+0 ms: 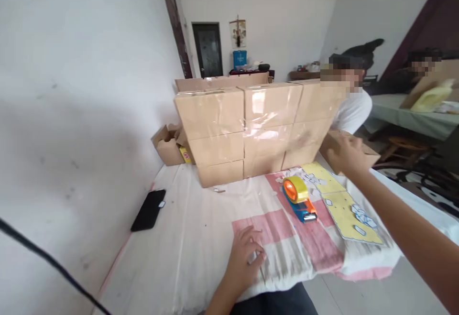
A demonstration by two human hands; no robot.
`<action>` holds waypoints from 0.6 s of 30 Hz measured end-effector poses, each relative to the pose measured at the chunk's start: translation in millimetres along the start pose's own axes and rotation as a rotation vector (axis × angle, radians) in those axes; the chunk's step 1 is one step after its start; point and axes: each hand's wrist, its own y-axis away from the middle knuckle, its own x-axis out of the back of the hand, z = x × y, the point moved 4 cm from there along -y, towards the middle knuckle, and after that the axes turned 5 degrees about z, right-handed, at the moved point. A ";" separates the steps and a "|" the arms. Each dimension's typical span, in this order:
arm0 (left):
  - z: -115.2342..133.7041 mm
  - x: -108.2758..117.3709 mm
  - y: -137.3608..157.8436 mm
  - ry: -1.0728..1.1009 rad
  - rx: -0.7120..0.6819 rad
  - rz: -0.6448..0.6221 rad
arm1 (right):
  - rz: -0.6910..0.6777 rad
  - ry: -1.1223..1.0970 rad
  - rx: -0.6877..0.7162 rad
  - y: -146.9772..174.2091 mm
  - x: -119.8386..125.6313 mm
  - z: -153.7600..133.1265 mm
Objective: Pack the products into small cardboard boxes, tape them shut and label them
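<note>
My left hand is low over the pink and white cloth near the table's front edge. Its fingers are loosely bent and apart, with no held object visible. My right hand reaches far forward to a small cardboard box at the table's right side. Its fingers lie over the box and appear to grip it, though blur softens the contact. Left of that hand stands a stack of cardboard boxes wrapped in clear tape. A tape dispenser with a yellow roll lies between my hands.
Yellow sheets carry several small white labels. A black phone lies by the left wall, and an open carton stands behind it. A co-worker in a white shirt leans beyond the stack. Another person sits at the far right.
</note>
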 end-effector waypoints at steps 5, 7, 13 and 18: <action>-14.6 78.8 -12.2 0.196 -0.009 0.392 | -0.192 -0.393 0.534 76.7 3.9 -248.3; -26.9 135.8 -34.5 0.174 0.010 0.548 | -0.312 -0.545 0.703 114.0 -10.5 -328.7; -92.4 304.7 -148.6 -0.044 0.219 0.940 | -0.620 -0.811 0.566 164.5 -111.5 -501.9; -134.7 375.8 -230.0 -0.345 0.266 0.692 | -0.591 -0.907 0.296 145.8 -201.7 -591.5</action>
